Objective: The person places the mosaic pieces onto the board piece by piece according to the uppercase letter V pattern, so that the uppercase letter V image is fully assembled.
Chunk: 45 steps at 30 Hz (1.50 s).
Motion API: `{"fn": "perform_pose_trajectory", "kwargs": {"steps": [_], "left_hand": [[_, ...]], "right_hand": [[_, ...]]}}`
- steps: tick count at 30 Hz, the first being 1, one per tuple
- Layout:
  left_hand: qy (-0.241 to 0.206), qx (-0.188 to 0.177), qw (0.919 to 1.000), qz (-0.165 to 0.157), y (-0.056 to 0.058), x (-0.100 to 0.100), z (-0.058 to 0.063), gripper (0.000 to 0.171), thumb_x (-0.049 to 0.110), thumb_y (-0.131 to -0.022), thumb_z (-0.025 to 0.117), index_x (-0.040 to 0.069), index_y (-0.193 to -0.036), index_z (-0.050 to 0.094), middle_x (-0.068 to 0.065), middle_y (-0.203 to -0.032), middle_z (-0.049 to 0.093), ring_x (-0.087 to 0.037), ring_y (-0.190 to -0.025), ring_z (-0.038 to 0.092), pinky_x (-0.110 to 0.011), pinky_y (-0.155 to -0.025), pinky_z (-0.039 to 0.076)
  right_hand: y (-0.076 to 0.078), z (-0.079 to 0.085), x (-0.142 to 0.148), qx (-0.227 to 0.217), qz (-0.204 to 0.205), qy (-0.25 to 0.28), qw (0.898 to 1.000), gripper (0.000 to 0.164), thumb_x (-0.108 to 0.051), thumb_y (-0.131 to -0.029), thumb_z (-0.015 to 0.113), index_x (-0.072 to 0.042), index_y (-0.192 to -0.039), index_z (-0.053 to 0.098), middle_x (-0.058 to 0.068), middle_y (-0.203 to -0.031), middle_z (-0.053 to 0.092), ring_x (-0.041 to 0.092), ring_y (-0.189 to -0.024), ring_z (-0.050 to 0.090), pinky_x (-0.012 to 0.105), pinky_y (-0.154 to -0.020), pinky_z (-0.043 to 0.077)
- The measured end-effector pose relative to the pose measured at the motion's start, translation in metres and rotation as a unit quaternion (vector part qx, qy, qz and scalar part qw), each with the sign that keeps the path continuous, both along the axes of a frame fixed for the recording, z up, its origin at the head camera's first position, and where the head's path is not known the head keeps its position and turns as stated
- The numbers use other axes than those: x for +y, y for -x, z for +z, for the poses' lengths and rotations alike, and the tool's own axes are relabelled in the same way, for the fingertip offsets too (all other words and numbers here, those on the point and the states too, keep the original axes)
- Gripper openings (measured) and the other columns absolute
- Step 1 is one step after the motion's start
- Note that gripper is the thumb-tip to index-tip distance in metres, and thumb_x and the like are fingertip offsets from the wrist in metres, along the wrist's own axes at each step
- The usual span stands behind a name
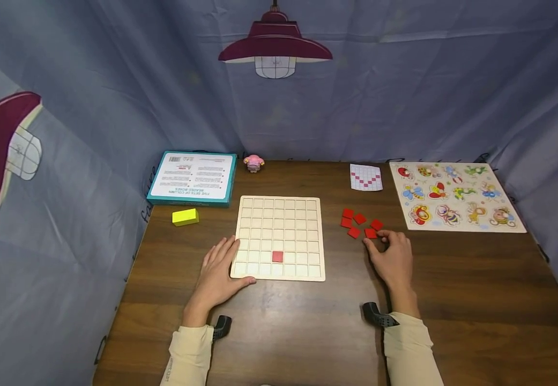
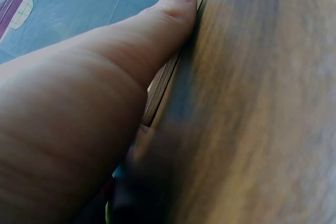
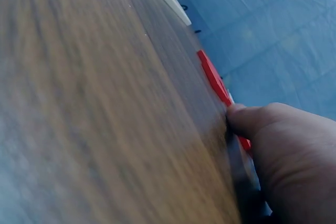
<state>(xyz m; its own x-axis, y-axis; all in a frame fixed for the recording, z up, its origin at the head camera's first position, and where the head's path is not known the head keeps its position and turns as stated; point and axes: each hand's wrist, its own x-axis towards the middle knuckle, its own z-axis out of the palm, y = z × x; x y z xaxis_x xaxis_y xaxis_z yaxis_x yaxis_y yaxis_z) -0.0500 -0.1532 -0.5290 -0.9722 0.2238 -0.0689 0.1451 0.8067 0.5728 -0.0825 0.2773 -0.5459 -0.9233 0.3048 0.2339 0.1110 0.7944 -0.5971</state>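
A pale wooden grid board [image 1: 279, 275] lies on the table, with one red square tile [image 1: 277, 257] in a cell near its bottom. My left hand [image 1: 217, 274] rests at the board's lower left corner, fingers extended along the left side and thumb at the front edge. To the right of the board lies a loose group of red square tiles [image 1: 348, 213]. At the near side of that group my right hand [image 1: 394, 260] pinches one red tile [image 1: 371, 234] between thumb and forefinger. In the right wrist view the thumb [image 3: 247, 119] touches red tile edges.
Behind the tiles lies a paper card [image 1: 366, 177] with a pink V pattern on a grid. An insect picture board [image 1: 457, 197] is at the right. A teal-edged box [image 1: 192, 177], a yellow block [image 1: 185, 217] and a pink figurine [image 1: 253, 163] stand toward the back left.
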Motion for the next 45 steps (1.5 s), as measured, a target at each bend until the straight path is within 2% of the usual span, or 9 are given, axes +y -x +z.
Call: {"fn": "perform_pose_trajectory", "kwargs": {"steps": [3,6,12,18,23,27,32,37,45], "left_hand": [[0.001,-0.004,1.0000,0.004,0.000,-0.002,0.001,0.111,0.064,-0.076,0.080,0.013,-0.161,0.031,-0.006,-0.171,0.024,-0.029,-0.159,0.016,-0.059,-0.126,0.012],[0.001,-0.003,1.0000,0.004,0.000,-0.002,0.003,0.111,0.064,-0.076,0.080,0.013,-0.161,0.031,-0.006,-0.170,0.026,-0.030,-0.159,0.017,-0.059,-0.126,0.013],[0.002,0.001,1.0000,-0.001,-0.002,-0.002,0.003,0.109,0.063,-0.078,0.080,0.012,-0.161,0.031,-0.008,-0.170,0.027,-0.030,-0.159,0.018,-0.058,-0.126,0.014],[0.001,0.002,1.0000,-0.006,0.001,-0.001,0.001,0.109,0.063,-0.078,0.080,0.014,-0.162,0.030,-0.008,-0.170,0.027,-0.030,-0.159,0.017,-0.058,-0.127,0.014],[0.001,0.003,1.0000,-0.009,0.004,0.000,0.001,0.109,0.063,-0.078,0.079,0.014,-0.162,0.029,-0.008,-0.170,0.027,-0.030,-0.159,0.017,-0.058,-0.127,0.013],[0.003,-0.002,1.0000,-0.004,0.004,-0.002,-0.001,0.109,0.063,-0.078,0.079,0.015,-0.162,0.029,-0.007,-0.170,0.026,-0.030,-0.159,0.016,-0.058,-0.127,0.012],[-0.001,0.002,1.0000,-0.003,0.004,-0.002,0.000,0.110,0.063,-0.078,0.079,0.015,-0.162,0.028,-0.008,-0.170,0.026,-0.030,-0.159,0.016,-0.058,-0.127,0.012],[-0.008,0.011,0.9999,-0.004,0.005,0.000,0.002,0.109,0.063,-0.078,0.080,0.014,-0.162,0.030,-0.008,-0.169,0.027,-0.031,-0.159,0.017,-0.058,-0.126,0.013],[0.002,0.005,1.0000,-0.002,-0.001,-0.006,0.001,0.108,0.062,-0.078,0.080,0.018,-0.162,0.030,-0.006,-0.170,0.026,-0.030,-0.159,0.017,-0.059,-0.126,0.013]], "right_hand": [[0.001,0.002,-0.002,0.004,0.008,-0.004,1.000,0.030,-0.020,-0.090,0.071,0.003,-0.109,0.069,0.020,-0.097,0.061,0.041,-0.100,0.052,0.051,-0.087,0.041],[0.001,0.004,-0.004,-0.001,0.011,-0.004,1.000,0.033,-0.018,-0.090,0.065,0.004,-0.114,0.069,0.022,-0.101,0.062,0.042,-0.102,0.052,0.052,-0.089,0.040],[-0.003,0.005,-0.007,-0.036,-0.008,-0.014,0.999,0.043,-0.031,-0.093,0.072,0.003,-0.118,0.066,0.021,-0.104,0.059,0.041,-0.103,0.050,0.052,-0.088,0.039],[-0.005,0.006,-0.002,-0.024,-0.001,-0.005,1.000,0.035,-0.015,-0.091,0.063,0.007,-0.119,0.065,0.024,-0.106,0.059,0.044,-0.105,0.051,0.054,-0.089,0.040],[-0.004,0.008,0.003,-0.027,0.004,0.008,1.000,0.037,-0.016,-0.092,0.071,0.006,-0.121,0.065,0.024,-0.106,0.059,0.044,-0.106,0.052,0.055,-0.091,0.040],[-0.003,0.007,0.003,-0.023,0.008,-0.002,1.000,0.034,-0.018,-0.093,0.074,0.006,-0.115,0.066,0.023,-0.101,0.059,0.043,-0.103,0.053,0.054,-0.090,0.040],[-0.003,0.005,0.002,0.020,0.028,-0.024,0.999,0.031,-0.014,-0.093,0.073,0.009,-0.111,0.063,0.023,-0.095,0.056,0.044,-0.097,0.051,0.054,-0.085,0.039],[-0.002,0.006,-0.003,0.070,0.044,-0.011,0.997,0.029,-0.010,-0.091,0.076,0.008,-0.111,0.064,0.021,-0.093,0.055,0.039,-0.093,0.049,0.047,-0.080,0.036],[-0.003,0.001,-0.035,0.122,0.117,0.023,0.985,0.030,-0.007,-0.083,0.083,0.005,-0.105,0.068,0.019,-0.090,0.059,0.034,-0.090,0.052,0.038,-0.080,0.037]]}}
